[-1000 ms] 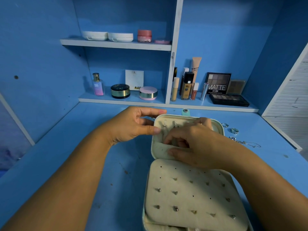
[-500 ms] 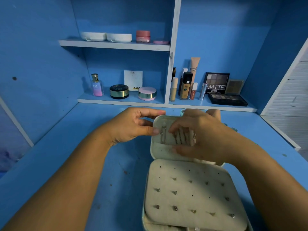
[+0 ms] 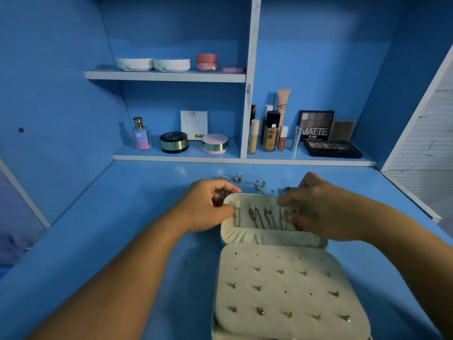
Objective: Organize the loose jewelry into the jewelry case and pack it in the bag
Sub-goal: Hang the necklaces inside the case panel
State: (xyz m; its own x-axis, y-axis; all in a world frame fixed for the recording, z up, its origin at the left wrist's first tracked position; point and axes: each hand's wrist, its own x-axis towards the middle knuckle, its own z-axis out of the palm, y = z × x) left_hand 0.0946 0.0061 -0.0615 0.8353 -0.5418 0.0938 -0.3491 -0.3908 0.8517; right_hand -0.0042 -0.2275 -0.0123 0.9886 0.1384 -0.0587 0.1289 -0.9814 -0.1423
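Observation:
A cream jewelry case (image 3: pixel 269 238) lies open on the blue desk. Its near padded panel (image 3: pixel 289 290) carries several stud earrings. Several chain necklaces (image 3: pixel 262 218) hang in the lid. My left hand (image 3: pixel 208 207) pinches the lid's left edge by the leftmost chain. My right hand (image 3: pixel 318 209) holds the lid's right side, fingers curled over its top rim and onto the chains. Loose rings (image 3: pixel 238 177) lie on the desk just behind the case. No bag is in view.
Low shelves at the back hold cosmetics: a perfume bottle (image 3: pixel 141 133), compacts (image 3: pixel 174 142), foundation bottles (image 3: pixel 269 133) and eyeshadow palettes (image 3: pixel 332 148). An upper shelf carries white containers (image 3: pixel 153 64) and a pink jar. A white slatted panel (image 3: pixel 421 143) stands at right.
My right hand slid from the lid's middle to its right side, uncovering the hanging necklaces. The lid now stands tilted toward me, and the rings behind it have come into sight.

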